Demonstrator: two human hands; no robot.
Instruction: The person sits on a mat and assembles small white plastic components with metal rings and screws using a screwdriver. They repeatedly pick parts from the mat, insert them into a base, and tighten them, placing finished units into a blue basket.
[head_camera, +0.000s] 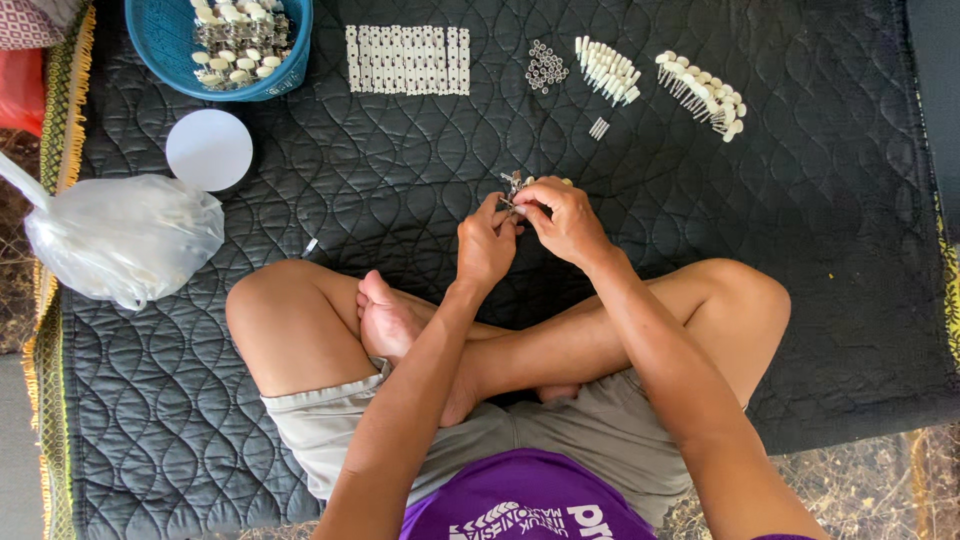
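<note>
At nine o'clock lies a tied clear plastic bag (122, 238), with a white round lid (209, 150) above it and a blue plastic basket (160, 40) of finished clips at eleven. At centre, the left hand (487, 245) and the right hand (563, 220) both pinch one small metal clip with pale tip (516, 186), seemingly mid-assembly. Its long axis points towards twelve o'clock. Seating the part likely needs a firm, aligned squeeze. White pegs (700, 95) lie at one o'clock.

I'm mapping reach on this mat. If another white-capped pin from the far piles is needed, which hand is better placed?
Probably the right hand: both pin piles lie toward its side, while the left hand steadies the small metal piece.
</note>
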